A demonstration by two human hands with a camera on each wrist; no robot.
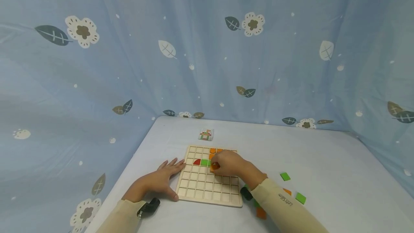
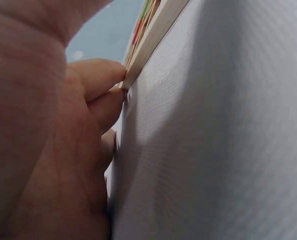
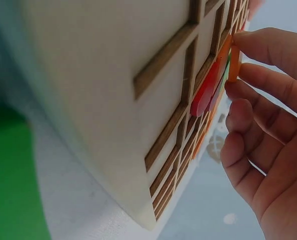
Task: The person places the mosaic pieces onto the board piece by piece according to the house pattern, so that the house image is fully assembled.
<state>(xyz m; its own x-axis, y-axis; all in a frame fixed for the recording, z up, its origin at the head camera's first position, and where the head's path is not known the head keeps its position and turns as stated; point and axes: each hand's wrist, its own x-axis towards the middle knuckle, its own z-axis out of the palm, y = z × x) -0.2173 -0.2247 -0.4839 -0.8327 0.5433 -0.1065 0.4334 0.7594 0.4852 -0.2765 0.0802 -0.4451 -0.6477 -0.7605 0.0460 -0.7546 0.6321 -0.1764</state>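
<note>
An orange tile (image 3: 233, 64) is held in the right grip (image 1: 228, 163), pinched narrowly at the fingertips over the board (image 1: 210, 201). In the right wrist view it is seen on edge, close against the grid; whether it is seated in a cell cannot be told. A fingertip pinch is presumably used so that 1 small cell can be reached without its neighbours being knocked. The left grip (image 1: 161, 179) is spread wide and empty, thumb and fingertips set against the board's left edge, probably so that sliding is prevented.

Beside the pinch, a red piece (image 1: 197, 162) with a rounded side and a green piece (image 1: 204, 162) are set in 1 row; farther back, an orange disc (image 1: 212, 150) is set near the far edge. Bare cells are left across the near rows, while the right edge is crossed by the right grip.

Past the right forearm, 2 green tiles (image 1: 300, 198) are scattered among orange ones, some partly hidden by the sleeve. A picture card (image 1: 206, 134) is laid behind the board, likely for an unblocked view. Open room is offered on the desk (image 1: 323, 157) to the far right.
</note>
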